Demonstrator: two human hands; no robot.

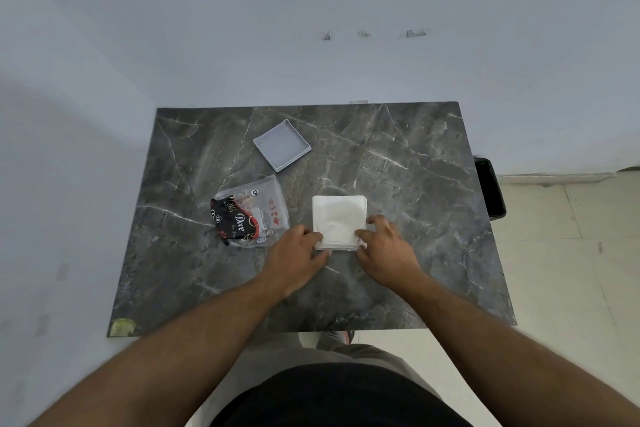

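A stack of white paper napkins (337,217) lies in a clear square box in the middle of the dark marble table (415,184). My left hand (298,253) grips the box's near left corner, thumb on the napkins. My right hand (384,246) holds the near right corner, fingers curled along its right side. A clear square lid (282,146) lies upside down farther back. A torn clear wrapper with a black and red label (247,215) lies left of the napkins.
The table stands against a white wall, with another wall along its left side. A black bin (490,187) stands on the tiled floor beside the table's right edge. A yellowish patch (122,326) marks the near left table corner.
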